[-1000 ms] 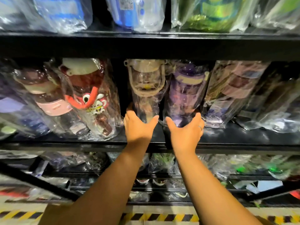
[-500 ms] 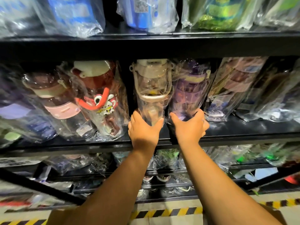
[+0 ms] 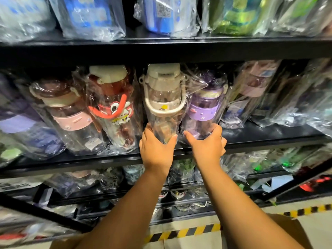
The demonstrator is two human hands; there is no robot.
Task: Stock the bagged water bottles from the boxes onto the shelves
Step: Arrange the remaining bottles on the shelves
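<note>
Head view: the beige-lidded bagged bottle is held upright at the front edge of the middle shelf. Its base is grasped by the left hand, fingers curled round it. On the same shelf, just beside it, the purple bagged bottle is grasped at its base by the right hand.

Looks like a shop stockroom here: black metal shelves rising tier on tier, each crammed with bagged bottles in clear plastic, yellow-and-black striped tape running along the floor, and a cardboard box below.
</note>
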